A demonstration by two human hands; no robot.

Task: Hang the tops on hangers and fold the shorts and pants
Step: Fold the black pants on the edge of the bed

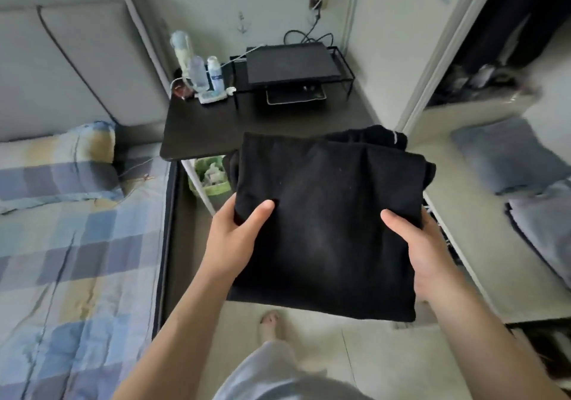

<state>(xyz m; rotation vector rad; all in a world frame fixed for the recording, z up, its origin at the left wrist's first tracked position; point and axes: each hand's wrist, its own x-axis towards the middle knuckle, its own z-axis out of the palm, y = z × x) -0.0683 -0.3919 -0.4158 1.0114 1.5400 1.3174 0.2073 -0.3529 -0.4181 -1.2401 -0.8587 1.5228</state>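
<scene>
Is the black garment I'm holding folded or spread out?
Folded. The black garment forms a compact rectangle with layered edges at its far right corner, held by the left hand and right hand, thumbs on top.

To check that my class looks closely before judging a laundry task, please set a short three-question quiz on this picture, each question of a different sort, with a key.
1. True or false: only one hand holds the folded black garment.
2. Multiple choice: the thumbs of the left hand and right hand are A) on top of the garment, B) hidden under it, C) off it altogether.
3. Fill in: the bottles stand on the black ____.

Key: 1 false, both hands grip it, one at each side; 2 A; 3 desk.
</scene>
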